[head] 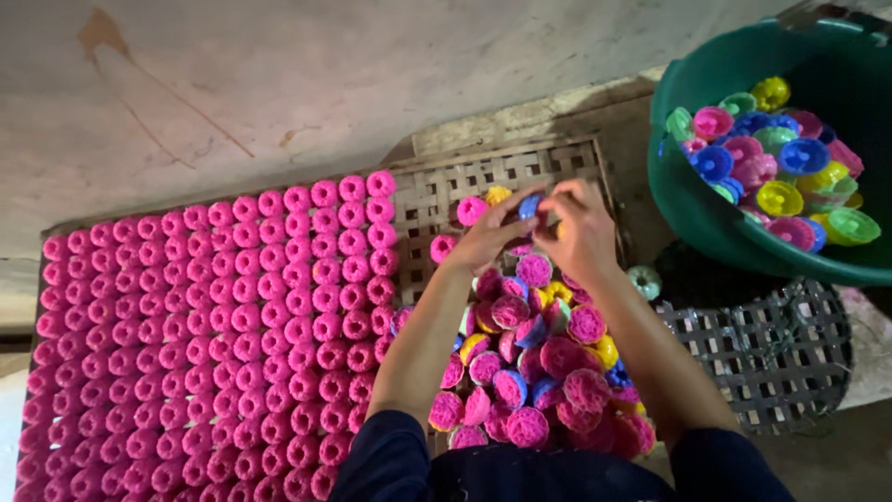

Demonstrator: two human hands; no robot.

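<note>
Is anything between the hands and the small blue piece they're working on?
Nothing visible. The left hand and right hand meet directly on the small blue piece, pinching it above the heap of filled moulds.

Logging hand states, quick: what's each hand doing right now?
Left hand: fingers pinched on a small blue mould.
Right hand: fingers curled around the same blue mould, above the woven tray.

The green tub (706, 214) at two o'clock is running off the right edge. Rows of pink pieces (214, 344) are continuing past the left and bottom edges. Fingers are hiding most of the small blue piece (530, 206).
</note>
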